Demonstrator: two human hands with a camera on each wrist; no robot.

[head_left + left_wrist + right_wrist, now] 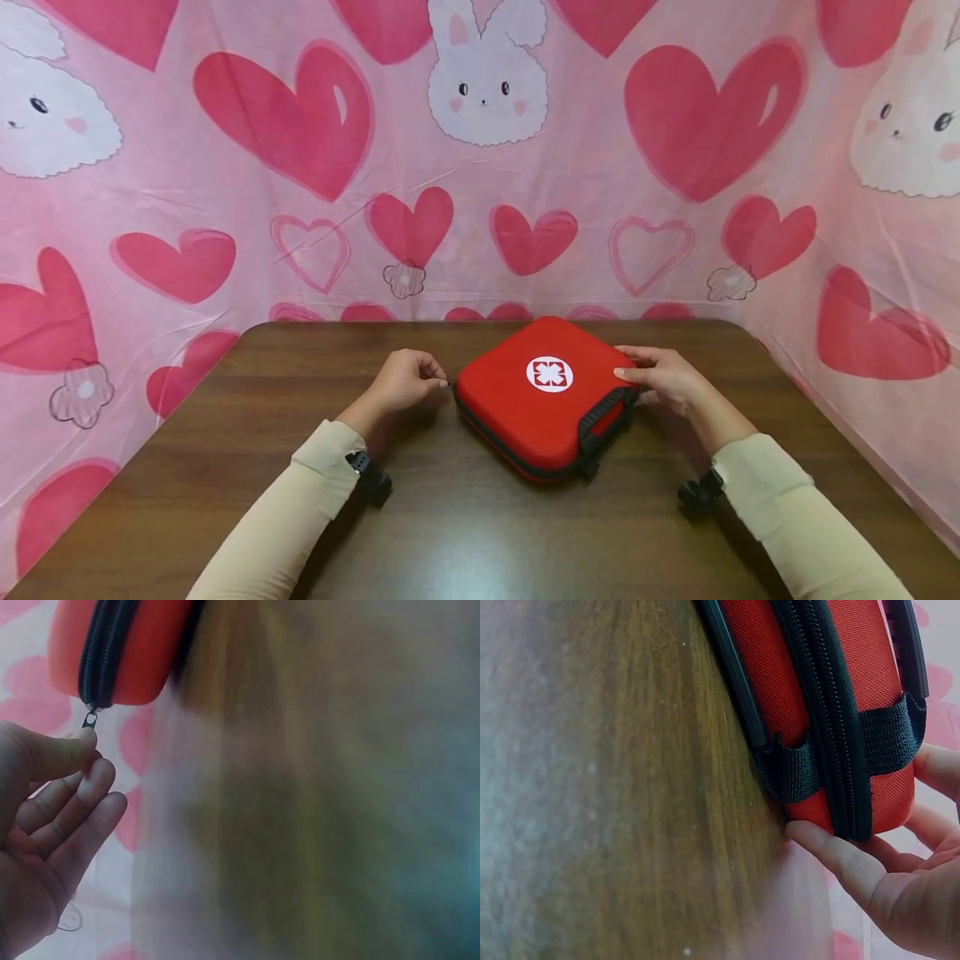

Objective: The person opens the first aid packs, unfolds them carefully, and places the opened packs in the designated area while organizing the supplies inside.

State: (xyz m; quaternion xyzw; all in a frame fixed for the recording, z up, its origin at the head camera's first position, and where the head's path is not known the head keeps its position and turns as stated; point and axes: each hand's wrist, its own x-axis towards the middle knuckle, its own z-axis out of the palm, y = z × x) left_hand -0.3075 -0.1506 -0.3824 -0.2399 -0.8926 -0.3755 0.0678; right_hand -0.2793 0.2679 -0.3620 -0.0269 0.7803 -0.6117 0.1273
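Observation:
A red zippered first-aid case [510, 408] with a white round emblem lies flat on the table, turned so one corner points toward me. At its left corner my left hand [401, 385] pinches the small zipper pull [89, 720] between thumb and forefinger, the other fingers loosely bent. The zipper looks shut where the left wrist view shows it. On the opposite corner, my right hand [667, 379] grips the case, with the thumb low on its side and fingers over the top in the right wrist view. Black carry handles [600, 412] run along the right front side.
The brown wooden table [480, 542] extends around the case on all sides. A pink cloth [450, 158] with hearts and rabbits hangs behind the table and along both sides. Each wrist carries a small black camera on a strap.

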